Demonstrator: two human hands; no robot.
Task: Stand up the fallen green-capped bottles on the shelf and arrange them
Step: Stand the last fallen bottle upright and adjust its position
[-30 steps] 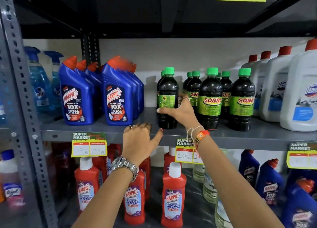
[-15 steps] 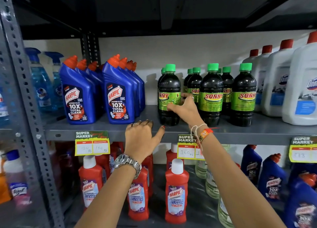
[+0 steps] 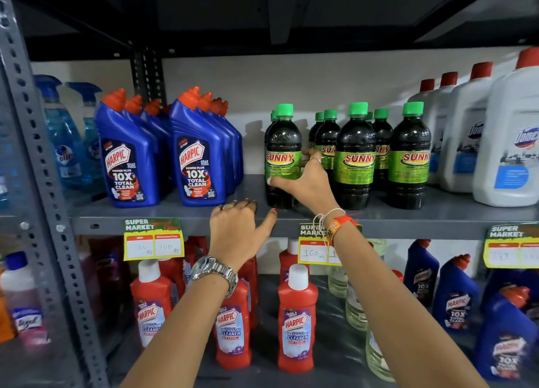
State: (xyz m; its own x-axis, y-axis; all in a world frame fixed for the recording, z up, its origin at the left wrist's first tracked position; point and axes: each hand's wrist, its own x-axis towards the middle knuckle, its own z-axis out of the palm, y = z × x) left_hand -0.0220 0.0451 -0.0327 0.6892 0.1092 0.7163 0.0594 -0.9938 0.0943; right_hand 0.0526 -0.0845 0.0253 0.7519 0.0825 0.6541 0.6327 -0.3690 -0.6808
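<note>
Several dark green-capped Sunny bottles stand upright on the grey shelf (image 3: 455, 217). The front row holds three: a left bottle (image 3: 282, 145), a middle bottle (image 3: 355, 157) and a right bottle (image 3: 409, 157). Others stand behind them. My right hand (image 3: 306, 183) wraps the lower half of the left bottle, thumb across its front and fingers round its right side. Its label faces me. My left hand (image 3: 237, 231) rests on the shelf's front edge, fingers curled over the lip, holding nothing.
Blue Harpic bottles (image 3: 198, 154) stand close on the left, white Domex jugs (image 3: 507, 142) on the right. Blue spray bottles (image 3: 62, 136) sit far left behind a steel upright (image 3: 38, 154). Red Harpic bottles (image 3: 296, 323) fill the lower shelf. Price tags (image 3: 153, 239) hang from the edge.
My right hand has turned the left front bottle so its Sunny label now faces forward. The left hand stayed on the shelf edge. The view shifted slightly.
</note>
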